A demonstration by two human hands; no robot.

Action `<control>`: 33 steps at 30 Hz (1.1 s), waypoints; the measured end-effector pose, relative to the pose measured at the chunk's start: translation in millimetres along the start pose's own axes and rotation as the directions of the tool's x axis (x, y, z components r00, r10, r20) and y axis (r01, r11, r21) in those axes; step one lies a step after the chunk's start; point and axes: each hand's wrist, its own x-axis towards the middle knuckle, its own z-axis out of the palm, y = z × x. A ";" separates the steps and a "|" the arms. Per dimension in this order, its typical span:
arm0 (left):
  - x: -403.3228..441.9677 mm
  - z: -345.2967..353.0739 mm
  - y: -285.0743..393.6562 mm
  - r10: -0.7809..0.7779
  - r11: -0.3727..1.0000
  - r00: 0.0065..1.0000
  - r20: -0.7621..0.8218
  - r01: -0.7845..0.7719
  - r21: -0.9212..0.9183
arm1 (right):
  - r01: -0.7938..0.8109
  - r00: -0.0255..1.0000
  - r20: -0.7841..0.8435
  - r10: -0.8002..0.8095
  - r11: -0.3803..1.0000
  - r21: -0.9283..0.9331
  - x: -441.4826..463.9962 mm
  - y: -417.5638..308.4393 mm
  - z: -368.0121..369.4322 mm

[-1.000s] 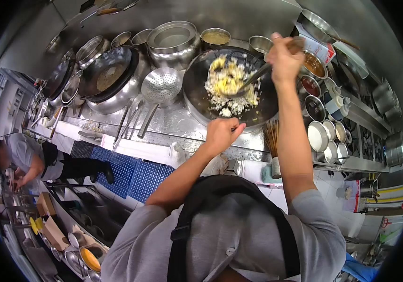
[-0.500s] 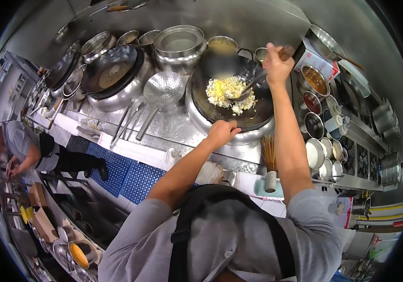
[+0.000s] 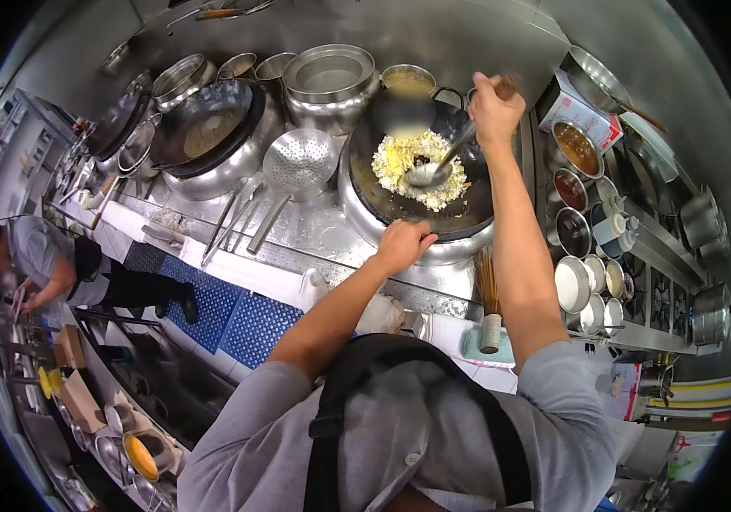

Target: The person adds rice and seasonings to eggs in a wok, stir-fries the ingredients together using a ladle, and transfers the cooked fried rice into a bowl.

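Note:
My right hand (image 3: 497,111) is closed round the wooden-ended handle of a metal ladle (image 3: 428,174). The ladle's bowl rests among white and yellow food, which looks like rice with egg (image 3: 446,194), in a black wok (image 3: 382,198). At the wok's near rim my left hand (image 3: 405,246) is closed, its fingers wrapped at the edge; whether a cloth or handle lies under them is hidden. The wok sits on a round steel burner ring. Dark wok surface shows through a gap in the middle of the food.
A perforated strainer (image 3: 300,162) lies left of the wok, near a steel pot (image 3: 329,72) and another wok (image 3: 207,128). A bamboo brush (image 3: 491,328) stands at the near edge. Sauce pots (image 3: 576,147) line the right. A co-worker (image 3: 49,264) stands far left.
The wok has settled back level on the burner. My right hand and the ladle have moved left and down into the food, which is now spread in a ring. My left hand stays at the rim.

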 end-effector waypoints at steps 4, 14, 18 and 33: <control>-4.4 3.8 -3.6 0.026 0.999 1.000 -0.017 -0.027 -0.037 | 0.071 0.994 0.075 -0.077 0.994 0.078 -36.9 3.3 24.1; -0.7 -5.7 -11.1 -0.077 0.991 0.980 0.183 0.096 -0.096 | 0.034 0.990 -0.136 -0.021 0.995 0.096 -2.0 32.1 -25.7; 1.3 1.3 -11.0 0.003 0.998 0.999 0.048 0.000 -0.061 | -0.065 0.997 -0.035 0.066 0.997 0.042 -27.5 -63.6 2.5; -68.9 -18.3 46.9 0.011 1.000 0.996 -0.093 -0.011 0.007 | -0.041 0.995 -0.093 0.042 0.999 0.013 -18.6 -77.2 -7.8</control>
